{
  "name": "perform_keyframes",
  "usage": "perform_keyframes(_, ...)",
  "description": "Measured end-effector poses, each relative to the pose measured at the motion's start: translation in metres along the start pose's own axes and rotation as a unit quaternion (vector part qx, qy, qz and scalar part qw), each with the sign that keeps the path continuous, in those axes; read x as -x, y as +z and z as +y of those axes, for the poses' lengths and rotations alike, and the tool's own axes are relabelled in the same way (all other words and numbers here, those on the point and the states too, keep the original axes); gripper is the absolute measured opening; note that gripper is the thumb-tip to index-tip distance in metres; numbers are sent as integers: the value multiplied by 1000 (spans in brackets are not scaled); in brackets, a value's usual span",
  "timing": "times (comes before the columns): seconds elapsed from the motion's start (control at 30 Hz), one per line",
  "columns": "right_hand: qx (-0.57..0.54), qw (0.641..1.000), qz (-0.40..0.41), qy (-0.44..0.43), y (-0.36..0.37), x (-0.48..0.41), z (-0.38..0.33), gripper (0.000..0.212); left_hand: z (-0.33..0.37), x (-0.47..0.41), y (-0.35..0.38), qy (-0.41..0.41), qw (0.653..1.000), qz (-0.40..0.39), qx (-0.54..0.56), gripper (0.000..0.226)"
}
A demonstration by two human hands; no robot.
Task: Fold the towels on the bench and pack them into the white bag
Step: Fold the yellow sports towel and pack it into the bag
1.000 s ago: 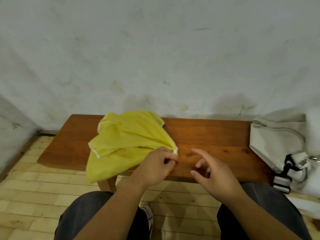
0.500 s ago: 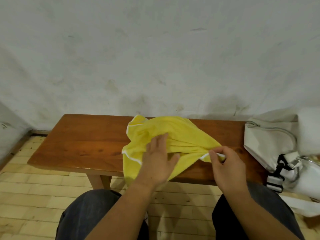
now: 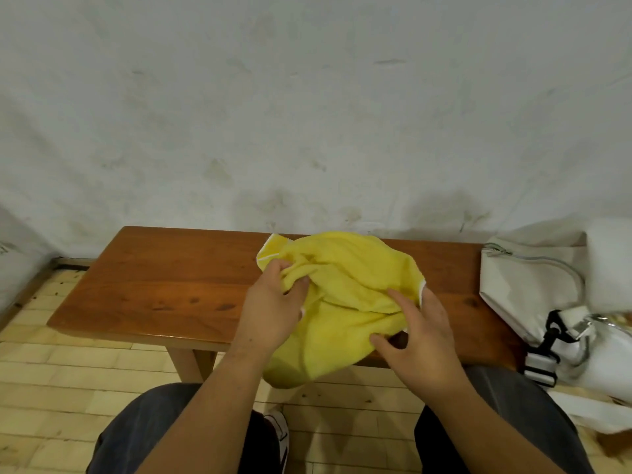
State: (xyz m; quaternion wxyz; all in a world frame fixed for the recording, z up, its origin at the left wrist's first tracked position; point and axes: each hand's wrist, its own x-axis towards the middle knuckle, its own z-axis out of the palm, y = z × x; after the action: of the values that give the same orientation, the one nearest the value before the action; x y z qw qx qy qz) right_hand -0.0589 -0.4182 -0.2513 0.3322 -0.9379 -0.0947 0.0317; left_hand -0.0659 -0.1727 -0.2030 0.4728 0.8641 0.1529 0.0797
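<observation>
Towel (image 3: 345, 268): yellow with white trim, crumpled on the wooden bench (image 3: 164, 285), right of the bench's middle. Its near part hangs over the front edge toward the pale block floor (image 3: 68, 388).

Left hand (image 3: 270, 313): at the towel's left side, fingers curled round a bunched fold of cloth, a firm grip. The white-trimmed corner sticks up just beyond the knuckles.

Right hand (image 3: 417, 340): on the towel's right side, forefinger and thumb spread and lying on the cloth. The trimmed edge runs up beside the back of the hand. The other fingers are hidden, so I cannot tell whether this hand pinches any cloth or only rests on it.

White bag (image 3: 526, 285): on the bench's right end, apart from the towel, with a zip along its top and a black-buckled strap at the front.

Background: stained pale wall (image 3: 307, 114) behind the bench. Knees in dark trousers (image 3: 143, 425) show at the bottom of the view.
</observation>
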Motion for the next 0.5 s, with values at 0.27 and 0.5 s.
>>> perform_keyframes(0.27,-77,995,-10,-69,6,-2,-5,91,25,31,54,248,944,-209,-61,10)
perform_keyframes(0.5,-208,976,67,-4,-17,3,-13,23,39,34,62,177,950,-257,-18,17)
